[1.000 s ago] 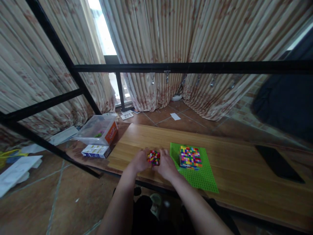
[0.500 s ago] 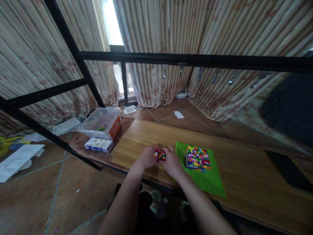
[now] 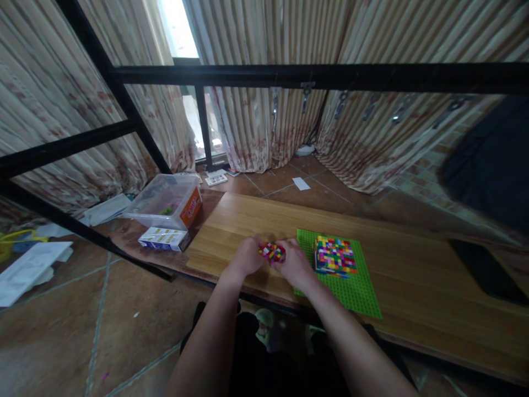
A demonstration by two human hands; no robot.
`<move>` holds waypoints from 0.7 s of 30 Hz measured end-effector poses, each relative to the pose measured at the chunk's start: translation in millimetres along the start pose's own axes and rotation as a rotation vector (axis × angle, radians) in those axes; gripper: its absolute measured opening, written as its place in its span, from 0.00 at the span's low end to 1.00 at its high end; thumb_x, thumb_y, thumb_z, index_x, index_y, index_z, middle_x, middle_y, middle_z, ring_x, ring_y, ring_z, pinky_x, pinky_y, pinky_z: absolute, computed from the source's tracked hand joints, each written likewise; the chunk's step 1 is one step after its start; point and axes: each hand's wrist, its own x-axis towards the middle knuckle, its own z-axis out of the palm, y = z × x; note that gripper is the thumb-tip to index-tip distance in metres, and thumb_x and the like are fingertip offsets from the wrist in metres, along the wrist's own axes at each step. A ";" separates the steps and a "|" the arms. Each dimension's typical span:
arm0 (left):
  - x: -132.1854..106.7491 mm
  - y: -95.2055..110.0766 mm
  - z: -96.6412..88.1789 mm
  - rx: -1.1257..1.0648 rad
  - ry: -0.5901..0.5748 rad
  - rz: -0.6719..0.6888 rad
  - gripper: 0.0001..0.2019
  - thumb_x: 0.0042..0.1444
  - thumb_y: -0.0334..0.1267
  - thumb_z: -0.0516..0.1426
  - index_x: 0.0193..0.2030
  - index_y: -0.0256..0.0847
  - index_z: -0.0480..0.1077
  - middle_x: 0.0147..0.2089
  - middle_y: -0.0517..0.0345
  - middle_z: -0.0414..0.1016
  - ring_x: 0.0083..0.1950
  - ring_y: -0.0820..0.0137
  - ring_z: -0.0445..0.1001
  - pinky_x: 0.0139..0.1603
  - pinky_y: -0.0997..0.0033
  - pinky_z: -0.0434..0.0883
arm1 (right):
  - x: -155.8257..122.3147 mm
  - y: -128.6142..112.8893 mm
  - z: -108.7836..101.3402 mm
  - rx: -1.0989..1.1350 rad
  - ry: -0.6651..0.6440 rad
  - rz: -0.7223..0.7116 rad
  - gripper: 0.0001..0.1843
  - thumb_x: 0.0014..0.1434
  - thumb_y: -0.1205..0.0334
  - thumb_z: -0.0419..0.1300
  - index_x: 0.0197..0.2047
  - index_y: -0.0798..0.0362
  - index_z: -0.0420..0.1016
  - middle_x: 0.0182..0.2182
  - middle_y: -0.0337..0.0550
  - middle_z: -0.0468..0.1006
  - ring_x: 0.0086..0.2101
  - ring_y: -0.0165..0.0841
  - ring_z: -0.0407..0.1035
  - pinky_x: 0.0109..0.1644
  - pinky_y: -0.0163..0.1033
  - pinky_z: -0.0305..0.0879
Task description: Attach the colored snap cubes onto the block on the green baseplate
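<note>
My left hand [image 3: 243, 258] and my right hand [image 3: 294, 263] close together on a small multicoloured brick chunk [image 3: 272, 252], held just above the wooden table [image 3: 413, 286] near its front edge. Right of my hands lies a green baseplate [image 3: 355, 289]. On it stands a square multicoloured brick block [image 3: 335, 256], a hand's width from my right hand.
A clear plastic box [image 3: 167, 201] with an orange label and a small white carton [image 3: 164, 239] sit left of the table. A black flat object [image 3: 487, 271] lies at the table's right. A black metal frame [image 3: 289, 74] crosses above. Papers lie on the tiled floor.
The hands keep hold of the brick chunk and turn it slightly. The view has shifted a little downward and to the right.
</note>
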 end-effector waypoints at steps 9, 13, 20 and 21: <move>1.1 1.9 -0.6 0.051 0.003 0.005 0.07 0.43 0.25 0.60 0.30 0.37 0.76 0.29 0.54 0.78 0.34 0.66 0.74 0.37 0.71 0.68 | -5.8 4.3 -6.8 -0.005 -0.014 0.025 0.25 0.46 0.72 0.68 0.50 0.56 0.75 0.41 0.45 0.72 0.33 0.31 0.69 0.42 0.37 0.67; -0.2 2.6 -1.2 0.056 -0.001 0.021 0.07 0.44 0.25 0.60 0.31 0.36 0.76 0.30 0.53 0.79 0.34 0.67 0.74 0.37 0.71 0.68 | -6.6 4.2 -8.8 -0.021 -0.005 0.025 0.20 0.48 0.71 0.67 0.46 0.54 0.77 0.39 0.43 0.71 0.33 0.32 0.68 0.43 0.38 0.66; 0.9 4.1 -1.6 0.069 0.000 0.027 0.09 0.45 0.22 0.57 0.31 0.36 0.76 0.31 0.52 0.79 0.35 0.67 0.75 0.39 0.72 0.68 | -7.0 3.8 -8.9 -0.039 0.011 -0.007 0.14 0.54 0.73 0.60 0.43 0.53 0.79 0.40 0.45 0.71 0.37 0.33 0.69 0.47 0.37 0.65; 1.4 4.3 -1.6 0.071 0.001 0.027 0.10 0.45 0.22 0.57 0.31 0.36 0.76 0.32 0.52 0.80 0.36 0.67 0.75 0.39 0.71 0.68 | -7.1 4.0 -8.6 -0.041 0.014 -0.010 0.14 0.54 0.73 0.60 0.43 0.53 0.79 0.41 0.45 0.71 0.38 0.33 0.69 0.47 0.37 0.65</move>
